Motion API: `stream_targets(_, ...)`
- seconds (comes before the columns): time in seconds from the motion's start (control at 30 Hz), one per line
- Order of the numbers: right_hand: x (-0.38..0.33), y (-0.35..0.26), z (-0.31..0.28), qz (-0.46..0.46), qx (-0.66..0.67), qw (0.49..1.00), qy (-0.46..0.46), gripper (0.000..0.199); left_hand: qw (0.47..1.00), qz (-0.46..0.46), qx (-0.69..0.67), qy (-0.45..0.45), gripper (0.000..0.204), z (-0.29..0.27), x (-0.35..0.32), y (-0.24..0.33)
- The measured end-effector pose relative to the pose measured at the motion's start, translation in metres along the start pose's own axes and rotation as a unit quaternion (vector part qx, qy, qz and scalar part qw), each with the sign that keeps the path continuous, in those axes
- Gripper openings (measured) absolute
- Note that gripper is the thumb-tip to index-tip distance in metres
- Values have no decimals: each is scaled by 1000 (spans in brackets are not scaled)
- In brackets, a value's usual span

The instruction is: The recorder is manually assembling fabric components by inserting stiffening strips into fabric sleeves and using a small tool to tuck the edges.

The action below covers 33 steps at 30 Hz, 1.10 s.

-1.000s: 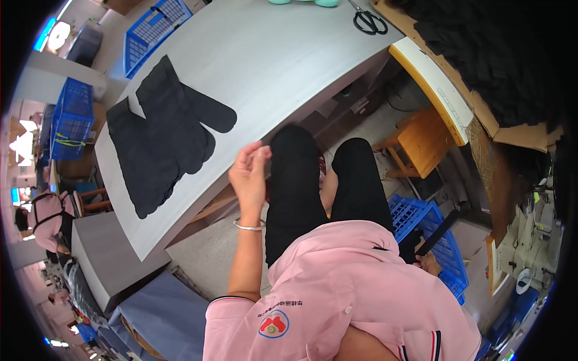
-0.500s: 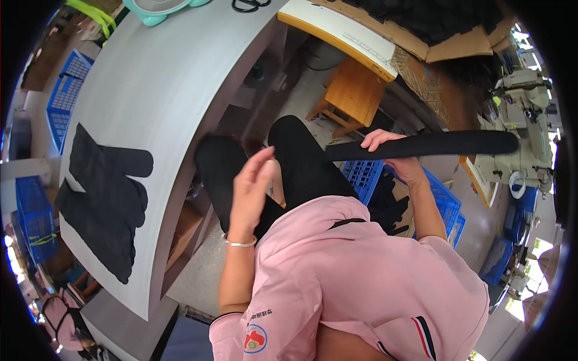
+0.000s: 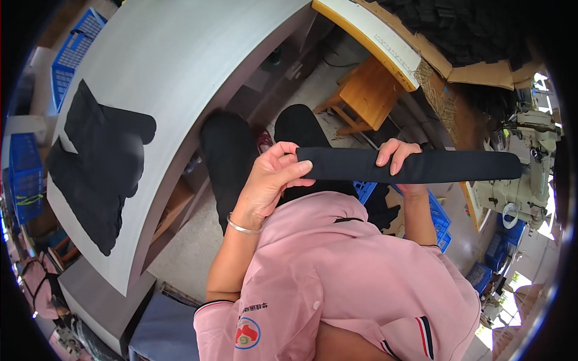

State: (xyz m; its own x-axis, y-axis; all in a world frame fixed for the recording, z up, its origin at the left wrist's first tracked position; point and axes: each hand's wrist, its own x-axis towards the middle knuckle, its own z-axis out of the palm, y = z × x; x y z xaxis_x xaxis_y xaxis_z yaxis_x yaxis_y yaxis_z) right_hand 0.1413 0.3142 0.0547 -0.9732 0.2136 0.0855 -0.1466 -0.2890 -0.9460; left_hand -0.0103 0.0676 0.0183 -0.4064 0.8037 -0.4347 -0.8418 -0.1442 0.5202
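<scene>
Strip [image 3: 343, 164]: smooth, matt cloth. Table [image 3: 180, 48]: smooth, faint sheen. Pieces [image 3: 99, 168] near its left edge: matt cloth. Bangle [image 3: 243, 228]: glossy metal. Stool [image 3: 370, 96]: smooth wood.

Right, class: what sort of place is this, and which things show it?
Probably a sewing workshop: what looks like a sewing machine stands at the right, shaped black cloth lies on the table, and a long black strip is held.

Black strip [image 3: 445, 166], pink shirt [image 3: 373, 265]

head view: left fisheye, head-worn | faces down | close above left hand [image 3: 270, 182], right hand [image 3: 399, 155]
</scene>
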Motion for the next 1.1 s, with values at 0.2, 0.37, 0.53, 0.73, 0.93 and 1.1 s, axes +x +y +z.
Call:
stream_targets(0.2, 9, 1, 7, 3, -21, 999, -36, 30, 994, 33, 92, 42, 35, 12, -5, 1)
stream_targets(0.37, 26, 5, 16, 47, -13, 998, -29, 31, 990, 61, 110, 61, 39, 1, -10, 3)
stream_targets(0.53, 82, 10, 29, 39, 34, 982, -183, 36, 990, 17, 131, -49, 41, -20, -25, 14)
stream_targets(0.73, 170, 35, 83, 193, -172, 956, -140, 24, 983, 143, 97, 65, 25, -41, -31, 24)
stream_targets(0.93, 285, 96, 120, -38, -513, 855, -64, 47, 929, 271, 29, 250, 15, -79, -27, 53)
stream_targets(1.1, 362, 161, 141, -238, -572, 782, -73, 30, 927, 277, -31, 252, 19, -89, -16, 70)
